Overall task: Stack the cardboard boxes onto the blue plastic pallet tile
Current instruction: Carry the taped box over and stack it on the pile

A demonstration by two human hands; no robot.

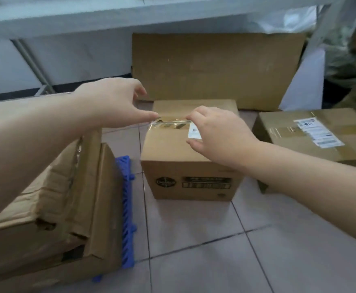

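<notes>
A small brown cardboard box (179, 157) with black print on its front stands on the tiled floor in the middle. Its top flaps are parted, with clear tape across the gap. My left hand (118, 102) hovers at the box's top left corner, fingers spread and touching the flap edge. My right hand (215, 132) rests on the top right, fingertips at the tape and a white label. At the left, battered cardboard boxes (52, 208) lie stacked on the blue plastic pallet tile (127, 208), of which only the right edge shows.
A flat box with a shipping label (316, 134) lies on the floor at the right. A large cardboard sheet (215, 68) leans against the back, under a white table (109, 15). Plastic-wrapped goods sit at the far right. Bare grey tiles lie in front.
</notes>
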